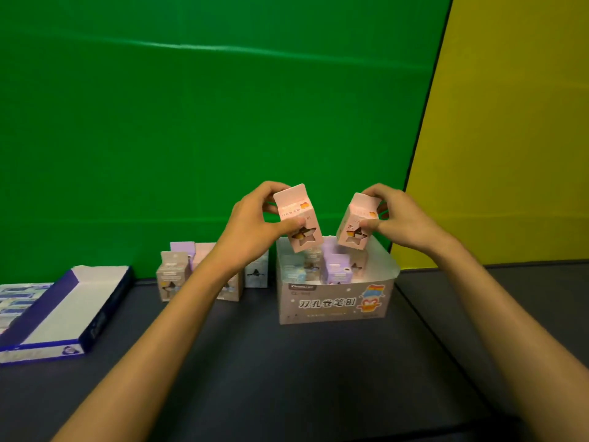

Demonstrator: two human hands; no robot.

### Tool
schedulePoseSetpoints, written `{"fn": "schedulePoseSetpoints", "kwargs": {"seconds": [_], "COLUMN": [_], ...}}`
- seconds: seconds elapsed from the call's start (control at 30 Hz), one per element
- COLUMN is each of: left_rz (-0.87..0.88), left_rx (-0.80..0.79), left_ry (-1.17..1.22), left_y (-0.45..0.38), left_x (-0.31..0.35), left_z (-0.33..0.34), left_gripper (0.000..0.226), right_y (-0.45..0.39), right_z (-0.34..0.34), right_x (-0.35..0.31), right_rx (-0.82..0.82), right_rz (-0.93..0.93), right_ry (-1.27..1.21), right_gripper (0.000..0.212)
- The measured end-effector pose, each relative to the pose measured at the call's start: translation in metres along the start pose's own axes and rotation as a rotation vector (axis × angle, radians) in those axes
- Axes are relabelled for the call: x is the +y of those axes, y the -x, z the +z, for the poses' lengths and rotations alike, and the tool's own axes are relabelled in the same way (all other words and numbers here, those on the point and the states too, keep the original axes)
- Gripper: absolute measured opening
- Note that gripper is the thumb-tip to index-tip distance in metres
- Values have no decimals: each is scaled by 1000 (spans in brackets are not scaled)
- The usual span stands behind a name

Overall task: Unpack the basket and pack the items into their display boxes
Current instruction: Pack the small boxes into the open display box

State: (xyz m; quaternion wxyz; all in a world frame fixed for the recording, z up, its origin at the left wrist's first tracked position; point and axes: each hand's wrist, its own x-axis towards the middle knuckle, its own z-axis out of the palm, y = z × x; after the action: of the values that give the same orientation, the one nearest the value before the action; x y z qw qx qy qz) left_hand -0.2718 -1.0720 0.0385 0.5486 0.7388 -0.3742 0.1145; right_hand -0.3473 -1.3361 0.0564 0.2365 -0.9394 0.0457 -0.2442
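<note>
Head: each hand's grip holds 1 pink carton (298, 218) above display box (334, 301).

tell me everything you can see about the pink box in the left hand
The pink box is a small carton, cardboard by its look, with a slanted top, printed text, an orange picture and a star-shaped window low on its front. It is tilted and held in the air over the display box, pinched near its top by the left hand.
</note>
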Motion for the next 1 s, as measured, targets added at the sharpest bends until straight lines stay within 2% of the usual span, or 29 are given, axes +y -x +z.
{"fn": "schedulePoseSetpoints", "kwargs": {"seconds": [0.13, 0.33, 0.53, 0.67, 0.87, 1.0], "left_rz": [-4, -41, -66, -101, -118, -114], "left_rx": [-2, 22, 20, -58, -220, -305], "left_ry": [-40, -81, -123, -187, -250, -270], "left_y": [-11, -22, -26, -30, -35, -37], "left_x": [8, 16, 15, 9, 1, -7], "left_z": [36, 75, 98, 105, 121, 136], "left_gripper": [43, 42, 41, 44, 49, 49], "right_y": [-11, -20, -26, -28, -31, -32], "right_z": [-4, 14, 28, 38, 46, 51], "right_x": [32, 55, 68, 77, 86, 88], "right_rx": [-21, -160, -266, -294, -275, -275], "right_rz": [-32, -84, -136, -134, -195, -204], "right_ry": [95, 149, 212, 245, 478, 526], "right_gripper": [50, 56, 52, 46, 47, 20]}}
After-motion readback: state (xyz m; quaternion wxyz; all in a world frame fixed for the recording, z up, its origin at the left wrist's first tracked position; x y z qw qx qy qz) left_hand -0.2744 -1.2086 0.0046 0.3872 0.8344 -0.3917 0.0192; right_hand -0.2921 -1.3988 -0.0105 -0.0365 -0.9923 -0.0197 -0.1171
